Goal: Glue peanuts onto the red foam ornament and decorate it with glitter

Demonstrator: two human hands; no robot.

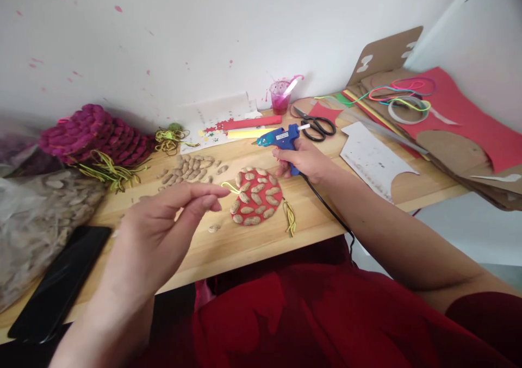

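My right hand (pixel 304 158) is wrapped round the grip of a blue hot glue gun (pixel 281 137), its nozzle pointing left above the wooden table (pixel 253 243). Just below it lies a red round piece (pixel 256 197) covered with several peanut shells, with a yellow cord loop at its left and a yellow tassel (pixel 289 217) at its right. My left hand (pixel 171 224) hovers left of the red piece, thumb and fingers pinched loosely together; nothing clearly shows between them. A single shell (pixel 214 228) lies on the table below my fingers.
A pile of loose peanut shells (pixel 190 169) lies behind. A black phone (pixel 57 284) and a bag of shells (pixel 36 221) sit at the left, with a magenta shell piece (pixel 93 134). Scissors (pixel 316 124), a pink cup (pixel 280 96), cardboard and red paper (pixel 460 118) lie at the right.
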